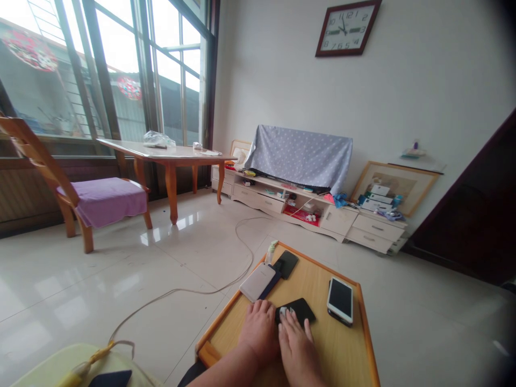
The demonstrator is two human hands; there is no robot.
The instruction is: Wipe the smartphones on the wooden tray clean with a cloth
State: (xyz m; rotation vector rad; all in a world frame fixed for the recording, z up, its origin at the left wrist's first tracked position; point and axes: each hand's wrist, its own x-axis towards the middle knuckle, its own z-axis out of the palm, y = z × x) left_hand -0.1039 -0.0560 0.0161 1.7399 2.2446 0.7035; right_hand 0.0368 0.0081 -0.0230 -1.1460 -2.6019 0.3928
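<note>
The left hand [258,330] and right hand [296,346] lie palm down at the near edge of a low wooden counter [322,293] with an orange rim. Neither is closed around anything: the right hand's thumb and fingers rest flat across the near end of a black smartphone [300,310], and the left hand sits just beside that phone's left end. Toward the right edge, a white-framed smartphone [339,301] lies screen up, apart from the hands. Near the far corner, a pale phone [257,282] overlaps a dark blue phone [271,284], beside another black phone [287,263] and a small bottle [271,251]. A pale cable [181,291] curves across the glossy tile floor [72,312] left of the counter, and more tile extends to its right. Farther off stand a wooden chair [107,201] with a purple cushion, a wooden table [169,153] before tall windows [173,70], and a cream TV cabinet [282,201] under a dotted cloth [300,156]. A wall clock [347,28] hangs above.
</note>
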